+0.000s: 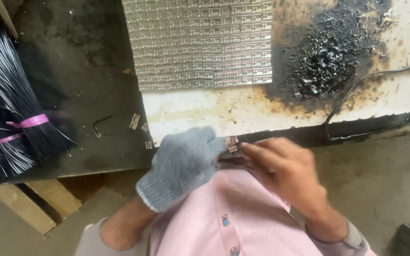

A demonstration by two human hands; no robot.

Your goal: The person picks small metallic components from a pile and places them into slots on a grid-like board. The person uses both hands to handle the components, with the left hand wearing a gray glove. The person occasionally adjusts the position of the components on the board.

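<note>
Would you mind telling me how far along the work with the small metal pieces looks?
Done: rows of metal pieces lie packed on the white board. In hand: the gloved left hand and bare right hand pinch one small metal piece. Left: loose pieces lie on the dark bench.

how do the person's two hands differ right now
The left hand wears a grey knit glove; the right hand is bare. The left hand is curled into a loose fist with its fingers hidden, while the right hand's fingers are stretched toward the left. Both meet at a small embossed metal piece, held close to the pink shirt, below the white board's edge.
</note>
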